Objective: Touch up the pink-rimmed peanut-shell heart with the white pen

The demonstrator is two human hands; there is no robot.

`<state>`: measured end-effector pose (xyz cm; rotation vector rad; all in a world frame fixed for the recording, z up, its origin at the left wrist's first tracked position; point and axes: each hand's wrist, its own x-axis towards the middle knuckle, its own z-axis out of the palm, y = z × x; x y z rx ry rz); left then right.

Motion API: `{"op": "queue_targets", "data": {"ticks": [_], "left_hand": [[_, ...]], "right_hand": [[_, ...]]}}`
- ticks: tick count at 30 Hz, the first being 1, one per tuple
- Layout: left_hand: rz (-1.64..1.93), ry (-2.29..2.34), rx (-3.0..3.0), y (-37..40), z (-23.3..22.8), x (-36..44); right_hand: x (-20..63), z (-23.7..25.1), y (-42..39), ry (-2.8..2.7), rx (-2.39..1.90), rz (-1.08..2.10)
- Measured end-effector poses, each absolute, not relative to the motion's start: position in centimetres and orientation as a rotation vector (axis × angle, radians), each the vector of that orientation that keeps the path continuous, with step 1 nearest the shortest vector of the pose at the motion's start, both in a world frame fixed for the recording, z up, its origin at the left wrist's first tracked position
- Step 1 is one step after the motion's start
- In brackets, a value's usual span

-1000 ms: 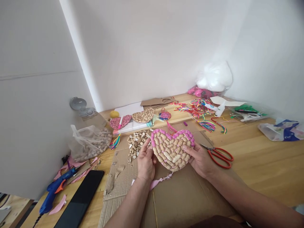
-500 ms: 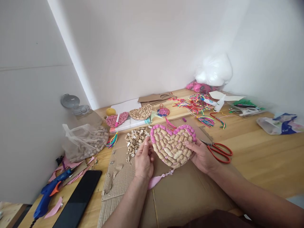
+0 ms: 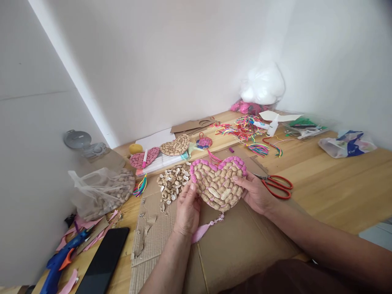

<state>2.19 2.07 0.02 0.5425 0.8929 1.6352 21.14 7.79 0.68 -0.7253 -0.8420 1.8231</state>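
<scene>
A heart-shaped plaque covered in peanut shells (image 3: 218, 183), its upper rim coloured pink, is held up over the cardboard sheet (image 3: 241, 241). My left hand (image 3: 187, 208) pinches its left edge between thumb and fingers. At its right side my right hand (image 3: 255, 190) grips the edge, thumb on the front and fingers behind. From the heart's bottom tip a pink tassel with beads (image 3: 203, 230) hangs down to the left. A pink cord (image 3: 213, 156) shows at the top notch. Just left of the heart lies a pile of peanut shells (image 3: 173, 181).
Red-handled scissors (image 3: 278, 185) lie right of my right hand. Leftward are a phone (image 3: 104, 259), a blue glue gun (image 3: 58, 261) and a bag of peanuts (image 3: 104, 194). Behind sit two more hearts, a pink one (image 3: 143, 159) and a plain one (image 3: 175, 145), and colourful tassels (image 3: 257, 149).
My view has turned slightly to the right, so the surroundings sit further left. My left hand has moved lower along the heart's left edge; both hands still hold it.
</scene>
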Motion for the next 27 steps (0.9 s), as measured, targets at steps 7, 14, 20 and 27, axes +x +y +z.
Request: {"op": "queue_targets", "data": {"ticks": [7, 14, 20, 27], "left_hand": [[1.489, 0.826, 0.5, 1.3, -0.2, 2.8], [1.463, 0.84, 0.497, 0.6, 0.5, 3.6], [1.441, 0.783, 0.538, 0.4, 0.8, 4.2], [1.514, 0.865, 0.413, 0.9, 0.1, 3.9]], "right_hand": [[21.1, 0.5, 7.6, -0.877, -0.751, 1.848], [21.1, 0.3, 7.4, -0.892, -0.737, 1.863], [21.1, 0.6, 7.2, -0.886, -0.74, 1.848], [21.5, 0.7, 8.3, -1.003, -0.857, 1.513]]}}
